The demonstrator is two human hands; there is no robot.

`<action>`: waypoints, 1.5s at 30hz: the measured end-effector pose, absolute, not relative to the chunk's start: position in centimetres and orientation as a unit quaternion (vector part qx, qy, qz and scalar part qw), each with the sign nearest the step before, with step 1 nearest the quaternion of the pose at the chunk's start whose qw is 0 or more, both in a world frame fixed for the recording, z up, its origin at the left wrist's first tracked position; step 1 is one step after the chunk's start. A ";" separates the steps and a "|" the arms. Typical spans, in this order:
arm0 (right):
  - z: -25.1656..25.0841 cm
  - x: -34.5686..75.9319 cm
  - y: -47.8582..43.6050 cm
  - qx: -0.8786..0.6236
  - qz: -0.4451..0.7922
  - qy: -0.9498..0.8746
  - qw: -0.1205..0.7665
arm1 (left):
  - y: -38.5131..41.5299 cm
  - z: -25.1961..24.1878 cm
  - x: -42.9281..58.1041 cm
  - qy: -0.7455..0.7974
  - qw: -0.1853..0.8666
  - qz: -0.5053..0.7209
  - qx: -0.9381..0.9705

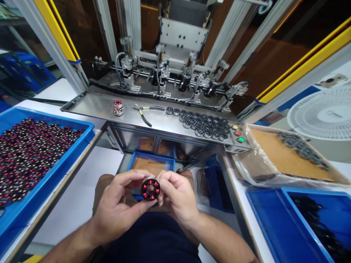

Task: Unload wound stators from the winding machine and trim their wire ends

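Between the thumb and fingers of my left hand is a motor stator, a round black part with red copper windings and a hole in its middle. Its wound face is turned up toward me. At its right edge my right hand is closed in a pinch, thumb against fingers. Whatever those fingertips grip is too small or hidden to make out. Both hands are over my lap, in front of the metal ledge of a machine.
A blue tray full of wound stators stands left. On the ledge are two stators, pliers, many unwound cores and coloured buttons. Right are a plastic-lined box, blue bins and a white fan.
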State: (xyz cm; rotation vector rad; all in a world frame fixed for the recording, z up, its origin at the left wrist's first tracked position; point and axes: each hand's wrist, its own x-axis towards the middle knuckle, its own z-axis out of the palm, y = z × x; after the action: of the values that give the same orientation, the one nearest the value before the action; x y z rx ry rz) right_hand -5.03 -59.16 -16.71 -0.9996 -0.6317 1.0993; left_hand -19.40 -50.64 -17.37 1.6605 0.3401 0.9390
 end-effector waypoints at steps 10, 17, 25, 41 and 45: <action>-14.0 -2.5 -59.9 -0.494 0.024 -0.665 0.560 | -49.5 -15.6 -18.8 0.109 0.848 0.245 0.456; -13.4 -1.6 -60.3 -0.463 -0.061 -0.713 0.524 | -49.9 -16.0 -18.2 0.115 0.887 0.093 0.438; -13.4 -0.3 -59.7 -0.446 0.054 -0.657 0.606 | -49.8 -16.7 -18.7 0.132 0.865 0.164 0.456; -12.3 -2.0 -59.5 -0.501 0.031 -0.654 0.566 | -49.7 -16.4 -19.2 0.194 0.795 0.237 0.524; -12.4 -2.2 -59.2 -0.497 0.034 -0.634 0.592 | -49.5 -16.0 -19.1 0.148 0.789 0.305 0.513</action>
State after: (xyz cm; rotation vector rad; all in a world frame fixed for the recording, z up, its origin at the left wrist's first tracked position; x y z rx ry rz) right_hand -2.23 -59.21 -12.38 -1.1571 -1.4738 0.0799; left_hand -19.10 -49.52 -15.96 1.1043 0.3178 0.6577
